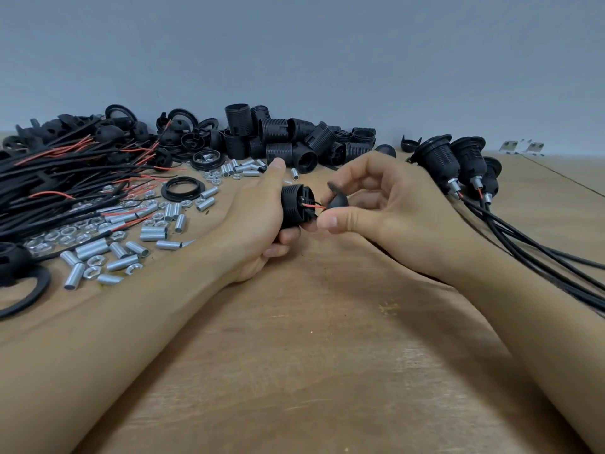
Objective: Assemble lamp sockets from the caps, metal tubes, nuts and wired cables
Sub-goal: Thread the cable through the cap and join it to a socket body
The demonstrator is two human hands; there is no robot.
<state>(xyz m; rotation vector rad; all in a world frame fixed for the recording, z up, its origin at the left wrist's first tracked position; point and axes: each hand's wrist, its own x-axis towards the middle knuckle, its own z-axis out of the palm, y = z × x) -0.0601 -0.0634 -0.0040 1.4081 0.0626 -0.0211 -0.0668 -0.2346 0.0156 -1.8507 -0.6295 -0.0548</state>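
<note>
Over a scuffed brown wooden worktop (327, 355) against a grey wall (294, 44), the left hand (258, 221) clasps a ribbed black plastic socket body (294, 206); the right hand (379, 204) pinches a black domed cap (337, 201).

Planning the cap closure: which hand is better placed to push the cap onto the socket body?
Right. The right hand already pinches the cap beside the socket body's wired end, while the left hand is wrapped around the body, steadying it.

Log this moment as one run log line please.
stage: joining cap to socket | left hand: grips socket body | right hand: holds cap | red wire between them | finished sockets: right
</note>
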